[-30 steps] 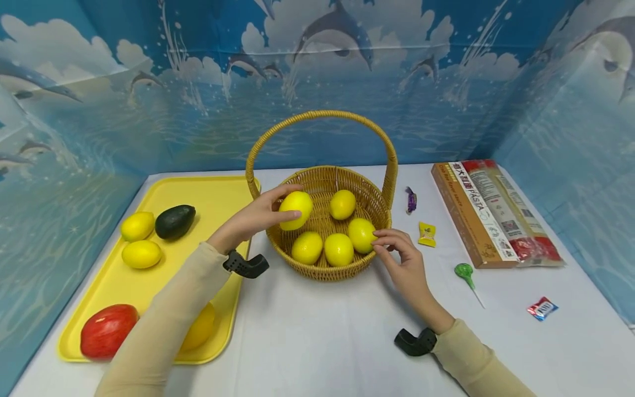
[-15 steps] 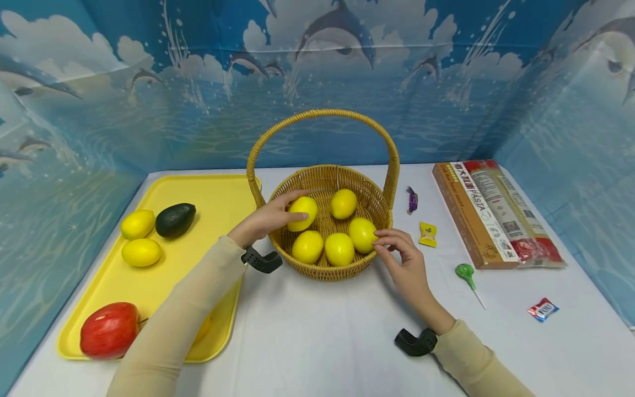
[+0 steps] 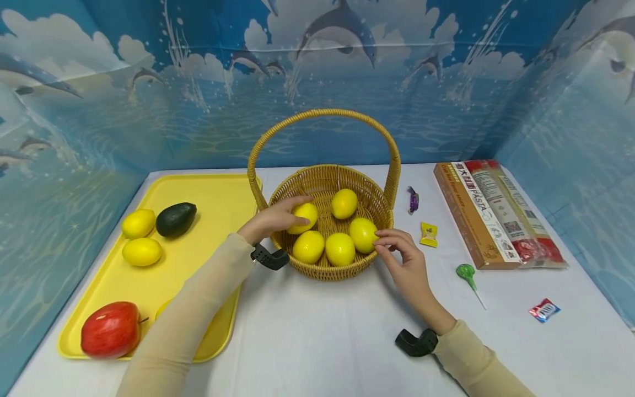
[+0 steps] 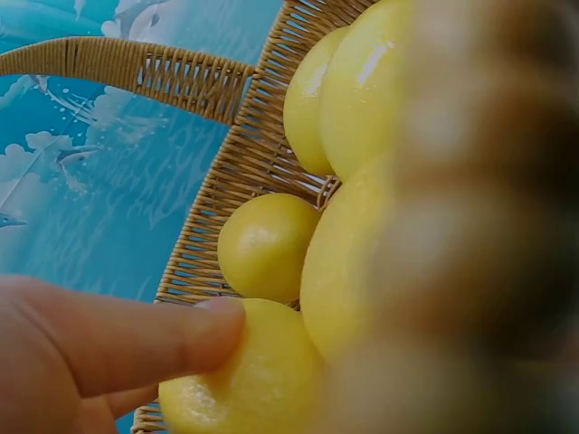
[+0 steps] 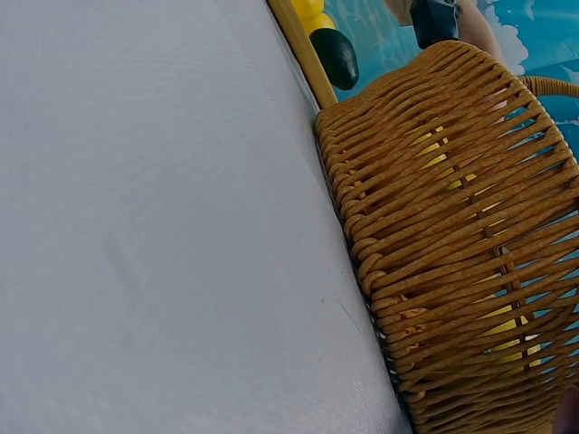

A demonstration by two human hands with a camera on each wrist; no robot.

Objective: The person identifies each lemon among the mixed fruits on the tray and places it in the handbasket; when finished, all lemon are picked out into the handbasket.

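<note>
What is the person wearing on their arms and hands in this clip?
Both arms are in long, close-fitting beige sleeves reaching the wrists. Each wrist carries a black hook-shaped device. The left hand and right hand are bare: no gloves, rings or markings visible.

The long packet (image 3: 496, 212) on the table's right side bears the word "PASTA"; its smaller print is unreadable.

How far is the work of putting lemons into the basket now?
Done: four lemons lie in the wicker basket. In hand: the left hand grips a fifth lemon low inside it, while the right hand touches the basket's rim. Left: two lemons remain on the yellow tray, beside an avocado and an apple.
</note>
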